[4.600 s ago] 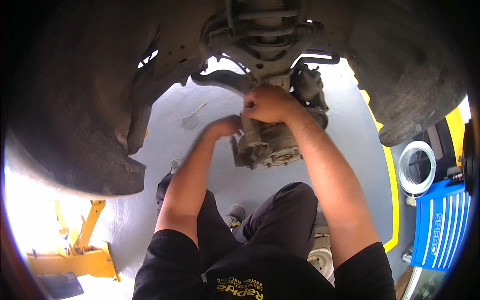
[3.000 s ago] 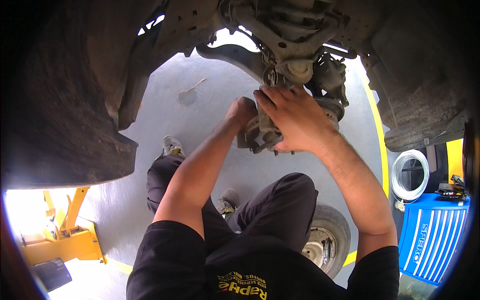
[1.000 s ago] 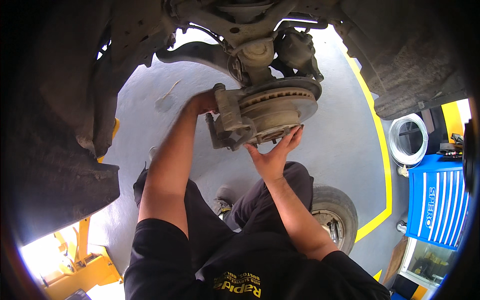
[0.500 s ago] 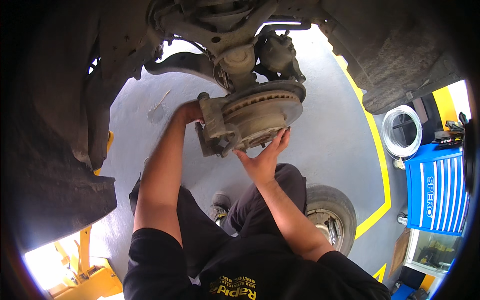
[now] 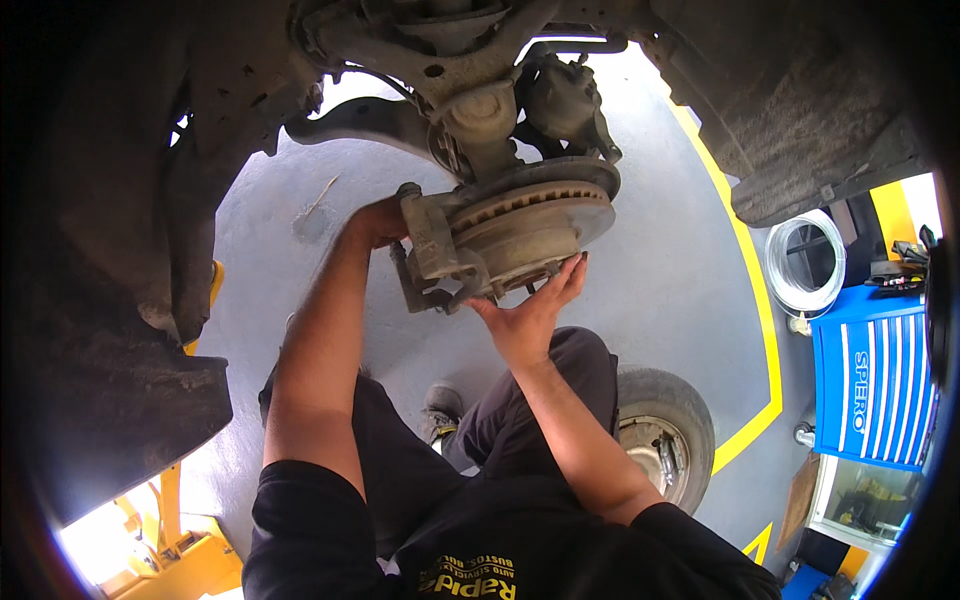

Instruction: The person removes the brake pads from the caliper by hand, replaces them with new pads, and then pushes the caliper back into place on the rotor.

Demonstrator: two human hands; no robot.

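Observation:
A brown, dusty brake disc (image 5: 520, 238) sits on the wheel hub at the end of the axle. On its left edge is a brake caliper (image 5: 432, 235), a grimy metal body with an arm at its lower end. My left hand (image 5: 380, 222) reaches behind the caliper's left side, its fingers hidden there. My right hand (image 5: 528, 318) is under the disc, palm up, thumb and fingers spread. Its fingertips touch the hub face beside the wheel studs, and the thumb lies by the caliper's lower end.
Suspension arms (image 5: 480, 105) and dark wheel-arch panels (image 5: 120, 250) surround the work above and at the sides. A wheel (image 5: 690, 425) lies on the floor by my right leg. At the right stand a blue tool cabinet (image 5: 868, 375) and a coil of clear hose (image 5: 780, 250); yellow equipment (image 5: 185, 560) is lower left.
Both hands stay nearly in place at the caliper and disc. The view has shifted slightly, and nothing is visibly taken hold of or let go.

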